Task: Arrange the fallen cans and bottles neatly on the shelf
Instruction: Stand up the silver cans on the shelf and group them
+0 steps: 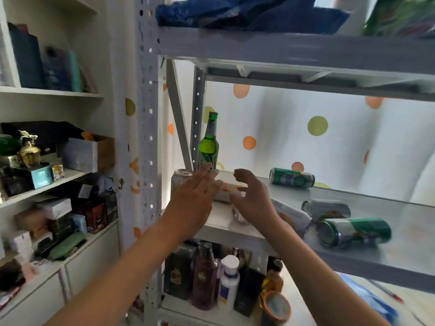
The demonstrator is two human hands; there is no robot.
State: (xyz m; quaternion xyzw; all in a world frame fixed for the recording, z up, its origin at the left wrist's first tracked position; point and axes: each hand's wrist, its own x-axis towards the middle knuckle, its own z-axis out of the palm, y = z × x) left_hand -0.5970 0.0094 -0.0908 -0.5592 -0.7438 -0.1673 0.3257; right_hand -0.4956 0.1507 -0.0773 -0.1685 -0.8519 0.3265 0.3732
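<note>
Bright, soft daylight glowing through the dotted curtain (317, 128) behind the shelf (376, 250), backlighting it. Underside of the upper shelf (306, 52) in grey shade. Faint shadows under the cans (353, 231) at right. Motion blur on both hands (195, 198) and the near-right corner. Wide-angle bending of the upright post (148, 114) and edges. Left bookcase (47, 95) evenly lit, slightly soft.

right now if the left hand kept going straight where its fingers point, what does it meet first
Probably the upright green glass bottle: the left hand's fingertips already overlap its base, past the standing silver can. Depth is unclear.
</note>
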